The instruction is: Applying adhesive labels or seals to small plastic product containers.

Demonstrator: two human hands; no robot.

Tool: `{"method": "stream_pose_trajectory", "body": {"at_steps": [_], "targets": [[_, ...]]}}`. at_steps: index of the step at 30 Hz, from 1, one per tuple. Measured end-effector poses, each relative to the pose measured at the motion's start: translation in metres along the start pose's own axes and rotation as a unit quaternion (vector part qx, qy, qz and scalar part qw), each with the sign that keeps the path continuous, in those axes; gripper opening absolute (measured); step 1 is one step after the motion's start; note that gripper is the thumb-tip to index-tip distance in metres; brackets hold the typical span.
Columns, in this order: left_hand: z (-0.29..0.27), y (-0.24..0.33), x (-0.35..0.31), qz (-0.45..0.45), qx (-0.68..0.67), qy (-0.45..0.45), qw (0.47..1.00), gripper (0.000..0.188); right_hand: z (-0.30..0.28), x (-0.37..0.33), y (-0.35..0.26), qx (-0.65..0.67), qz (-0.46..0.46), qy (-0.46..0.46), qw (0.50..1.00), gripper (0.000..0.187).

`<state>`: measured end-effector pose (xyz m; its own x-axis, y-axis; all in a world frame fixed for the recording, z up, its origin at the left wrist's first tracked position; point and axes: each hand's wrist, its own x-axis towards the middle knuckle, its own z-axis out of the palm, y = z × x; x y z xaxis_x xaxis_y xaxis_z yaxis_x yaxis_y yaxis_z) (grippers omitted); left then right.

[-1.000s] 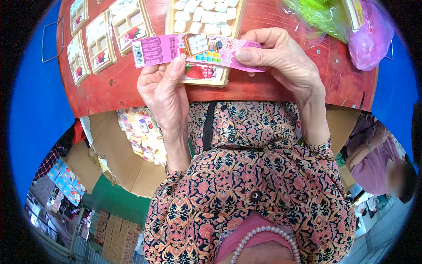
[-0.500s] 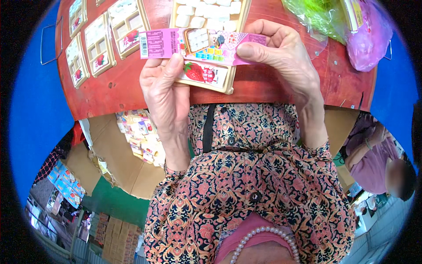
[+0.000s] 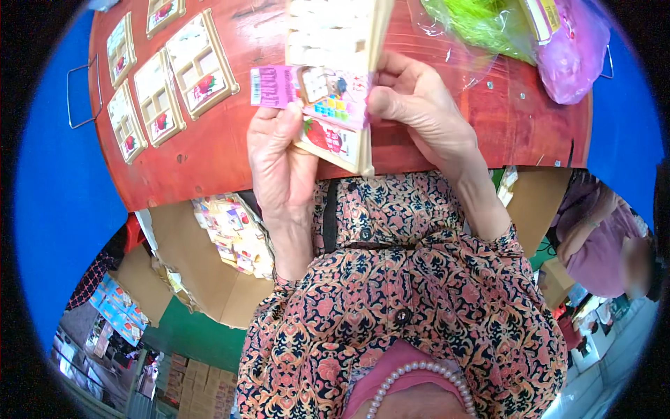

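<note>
A cream tray (image 3: 354, 157) with a strawberry picture on its near end is held tilted over the red table (image 3: 216, 157). White block-like pieces (image 3: 326, 31) fill its far part. A pink printed paper band (image 3: 276, 85) lies across the tray. My left hand (image 3: 279, 157) grips the tray and band from the near left, thumb on top. At the tray's right edge, my right hand (image 3: 433, 105) pinches the band between thumb and fingers. The band's right end is hidden there behind the tray and fingers.
Several similar trays (image 3: 209, 94) lie at the left of the table. A bright green plastic bundle (image 3: 481, 31) and a pink plastic bag (image 3: 576, 63) sit far right. Below the table, a cardboard box (image 3: 223, 297) contains packed trays (image 3: 241, 234). Another person (image 3: 597, 241) is at right.
The band's right end, stretched out flat before, now bends round the tray's right edge. My right hand has moved left and the tray tilts more. My left hand shifted slightly right and nearer.
</note>
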<state>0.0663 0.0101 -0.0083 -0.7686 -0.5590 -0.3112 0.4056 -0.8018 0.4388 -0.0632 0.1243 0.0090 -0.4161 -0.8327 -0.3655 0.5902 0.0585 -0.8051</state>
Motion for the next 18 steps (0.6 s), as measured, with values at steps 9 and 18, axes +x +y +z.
{"method": "stream_pose_trajectory", "body": {"at_steps": [9,18], "targets": [[-0.005,0.003,-0.004,0.181,0.205,0.057,0.960,0.025,0.016,-0.012,0.013,-0.505,-0.281,0.297,0.760,0.054],[0.005,-0.006,-0.011,0.142,0.249,0.026,0.958,0.024,0.005,-0.006,0.009,-0.006,-0.073,0.065,0.995,0.028]]}}
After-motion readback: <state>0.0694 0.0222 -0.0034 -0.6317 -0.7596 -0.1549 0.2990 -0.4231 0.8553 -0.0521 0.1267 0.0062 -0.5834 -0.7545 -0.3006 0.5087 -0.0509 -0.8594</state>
